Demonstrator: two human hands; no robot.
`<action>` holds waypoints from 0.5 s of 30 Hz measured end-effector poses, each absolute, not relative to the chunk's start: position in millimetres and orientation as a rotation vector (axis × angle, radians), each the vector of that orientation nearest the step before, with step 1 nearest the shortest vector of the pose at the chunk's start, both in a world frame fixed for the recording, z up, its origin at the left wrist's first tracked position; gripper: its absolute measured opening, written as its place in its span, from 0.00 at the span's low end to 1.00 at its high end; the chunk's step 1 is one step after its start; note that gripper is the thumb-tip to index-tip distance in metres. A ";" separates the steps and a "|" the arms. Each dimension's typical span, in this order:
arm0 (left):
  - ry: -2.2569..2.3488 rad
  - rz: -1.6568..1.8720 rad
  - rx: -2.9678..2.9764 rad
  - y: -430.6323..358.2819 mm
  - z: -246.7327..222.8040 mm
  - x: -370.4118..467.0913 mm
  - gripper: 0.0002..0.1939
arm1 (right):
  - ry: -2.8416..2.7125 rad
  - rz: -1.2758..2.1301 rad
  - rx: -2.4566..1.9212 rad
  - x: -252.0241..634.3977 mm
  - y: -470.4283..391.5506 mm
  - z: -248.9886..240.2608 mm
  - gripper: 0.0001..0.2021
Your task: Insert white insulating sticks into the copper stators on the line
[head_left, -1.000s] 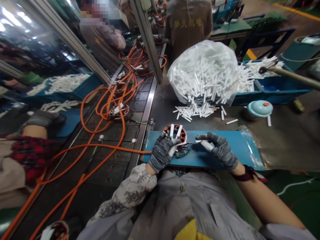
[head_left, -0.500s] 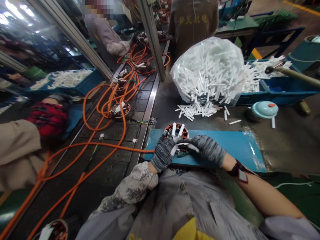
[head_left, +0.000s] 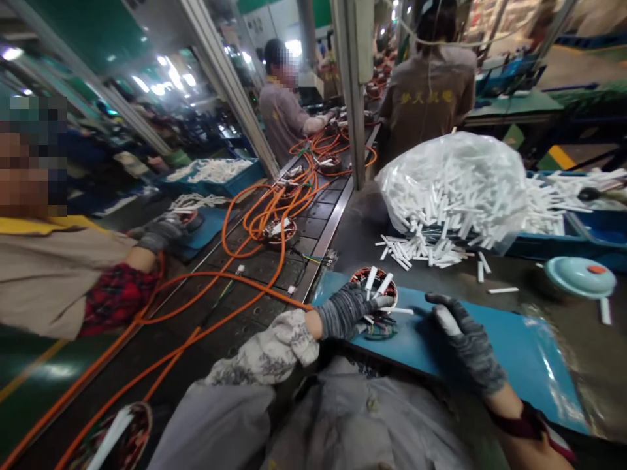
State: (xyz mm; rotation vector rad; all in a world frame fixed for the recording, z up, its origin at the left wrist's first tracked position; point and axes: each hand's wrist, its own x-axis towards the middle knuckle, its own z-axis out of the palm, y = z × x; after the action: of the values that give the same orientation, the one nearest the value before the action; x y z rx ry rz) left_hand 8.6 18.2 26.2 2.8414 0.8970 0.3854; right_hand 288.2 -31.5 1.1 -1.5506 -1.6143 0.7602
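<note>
Blue matting (head_left: 519, 359) lay under the copper coil (head_left: 379, 275) just beyond the left hand (head_left: 345, 310), whose fingertips pinched a white tube (head_left: 401, 311). Nearby, the right hand (head_left: 467, 352) hung empty, fingers parted. Tube fitting seemed underway, probably calling next for right-hand help.

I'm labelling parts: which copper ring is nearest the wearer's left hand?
The ring on the wearer's blue mat, at the left hand; others lie farther off.

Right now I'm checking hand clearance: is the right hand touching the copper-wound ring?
Apart: the head view plainly shows blue mat between the right hand and the copper-wound ring.
</note>
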 end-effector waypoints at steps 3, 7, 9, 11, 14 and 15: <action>1.002 0.478 2.807 16.8 9.8 18.2 0.27 | -1.617 0.620 -1.574 298.9 -38.9 -28.5 0.22; 1.223 0.635 2.412 -1.6 9.8 16.7 0.24 | -1.704 0.567 -1.491 297.7 -43.1 -51.5 0.21; 1.258 0.798 2.038 -12.1 21.7 4.0 0.26 | -1.710 0.556 -1.465 297.0 -43.4 -54.4 0.20; 1.302 0.964 1.643 -22.9 36.0 -16.5 0.29 | -1.712 0.551 -1.449 297.3 -43.7 -54.9 0.20; 1.522 1.110 1.282 -47.8 52.6 -57.7 0.37 | -1.729 0.541 -1.435 298.1 -44.9 -55.5 0.19; 1.679 1.106 1.242 -59.8 56.1 -73.1 0.38 | -1.731 0.533 -1.433 298.1 -45.4 -55.9 0.20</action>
State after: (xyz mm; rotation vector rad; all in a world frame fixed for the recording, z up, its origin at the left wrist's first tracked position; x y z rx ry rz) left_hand -73.1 -59.8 56.1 1.2416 1.6794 1.1057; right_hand 298.1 -45.4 -55.9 -1.4329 -1.7306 0.5333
